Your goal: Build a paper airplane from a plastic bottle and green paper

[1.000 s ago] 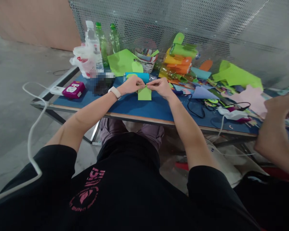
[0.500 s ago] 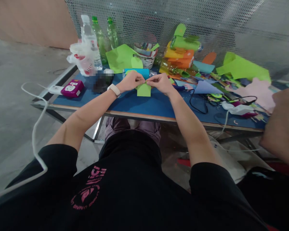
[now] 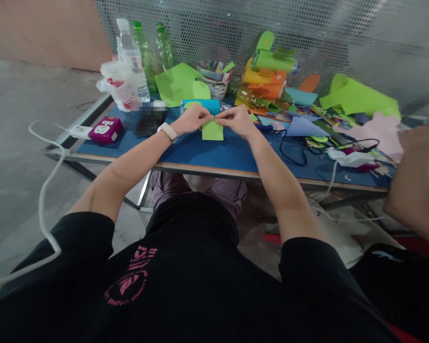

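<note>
With the left hand [image 3: 192, 119] and right hand [image 3: 237, 121] both pinching the small green paper rectangle [image 3: 212, 130] at its top edge, the fold will likely come out cleanest if the paper stays flat on the blue worktop [image 3: 214, 156].

Blue table [image 3: 214, 157] (paper scraps [image 3: 357, 97], bottles [image 3: 143, 52])

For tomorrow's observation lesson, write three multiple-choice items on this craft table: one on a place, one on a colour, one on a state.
1. Where does the magenta box lie?
A. table's left end
B. floor
C. on the bottles

2. What colour is the paper piece that both hands pinch?
A. pink
B. light green
C. orange

3. How is the teal roll resting?
A. upright
B. hanging
C. on its side

Answers: 1 A, it sits near the blue table corner; 2 B, left hand and right hand grip its green top edge; 3 C, it lies flat behind the hands.
</note>
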The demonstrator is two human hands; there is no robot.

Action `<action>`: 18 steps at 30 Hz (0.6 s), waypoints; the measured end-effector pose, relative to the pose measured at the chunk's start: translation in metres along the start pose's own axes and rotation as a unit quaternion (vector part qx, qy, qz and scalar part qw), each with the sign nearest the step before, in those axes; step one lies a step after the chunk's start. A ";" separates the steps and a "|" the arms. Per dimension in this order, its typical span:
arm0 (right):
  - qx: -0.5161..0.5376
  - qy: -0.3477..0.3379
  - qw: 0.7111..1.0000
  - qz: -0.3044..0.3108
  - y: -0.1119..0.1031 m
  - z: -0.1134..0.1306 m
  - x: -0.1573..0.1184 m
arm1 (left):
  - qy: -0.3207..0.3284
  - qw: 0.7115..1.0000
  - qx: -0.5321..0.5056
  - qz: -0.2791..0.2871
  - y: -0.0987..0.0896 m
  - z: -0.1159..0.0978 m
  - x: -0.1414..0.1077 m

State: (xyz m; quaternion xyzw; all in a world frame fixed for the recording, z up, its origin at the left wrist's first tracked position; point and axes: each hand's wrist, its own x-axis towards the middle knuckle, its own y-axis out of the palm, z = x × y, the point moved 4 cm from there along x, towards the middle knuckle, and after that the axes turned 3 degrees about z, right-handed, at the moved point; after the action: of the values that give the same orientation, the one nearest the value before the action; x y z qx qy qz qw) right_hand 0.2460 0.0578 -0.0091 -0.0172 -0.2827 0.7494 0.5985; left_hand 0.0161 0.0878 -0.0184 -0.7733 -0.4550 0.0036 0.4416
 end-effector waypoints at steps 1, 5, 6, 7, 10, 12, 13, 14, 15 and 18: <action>0.002 -0.001 1.000 0.002 0.001 0.001 0.000 | -0.001 1.000 -0.001 -0.002 -0.001 0.000 0.000; 0.008 0.010 1.000 0.015 0.003 0.003 -0.003 | -0.009 1.000 -0.019 -0.015 -0.001 -0.004 -0.001; 0.006 0.015 1.000 0.018 0.004 0.004 -0.003 | -0.014 0.999 -0.022 -0.019 -0.001 -0.005 -0.001; 0.005 0.019 1.000 0.021 0.004 0.004 -0.004 | -0.019 0.999 -0.025 -0.021 -0.001 -0.006 -0.002; -0.001 0.014 1.000 0.023 0.003 0.004 -0.005 | -0.033 0.999 -0.036 -0.019 0.000 -0.009 -0.003; -0.008 0.005 1.000 0.021 0.001 0.004 -0.004 | -0.033 0.998 -0.045 -0.013 0.000 -0.012 -0.004; -0.012 0.002 1.000 0.020 0.001 0.003 -0.004 | -0.032 0.998 -0.047 -0.012 0.000 -0.012 -0.004; -0.015 0.001 1.000 0.020 0.001 0.003 -0.004 | -0.030 0.998 -0.048 -0.013 0.000 -0.013 -0.005; -0.017 0.001 1.000 0.020 0.000 0.003 -0.003 | -0.028 0.998 -0.048 -0.015 0.000 -0.013 -0.005; -0.015 0.005 1.000 0.022 0.001 0.006 -0.004 | -0.027 0.999 -0.036 -0.016 -0.001 -0.012 -0.004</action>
State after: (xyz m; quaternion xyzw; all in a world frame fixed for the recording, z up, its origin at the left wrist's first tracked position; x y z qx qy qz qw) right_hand 0.2446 0.0515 -0.0059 -0.0368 -0.2904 0.7581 0.5828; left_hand 0.0179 0.0773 -0.0119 -0.7810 -0.4789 0.0007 0.4009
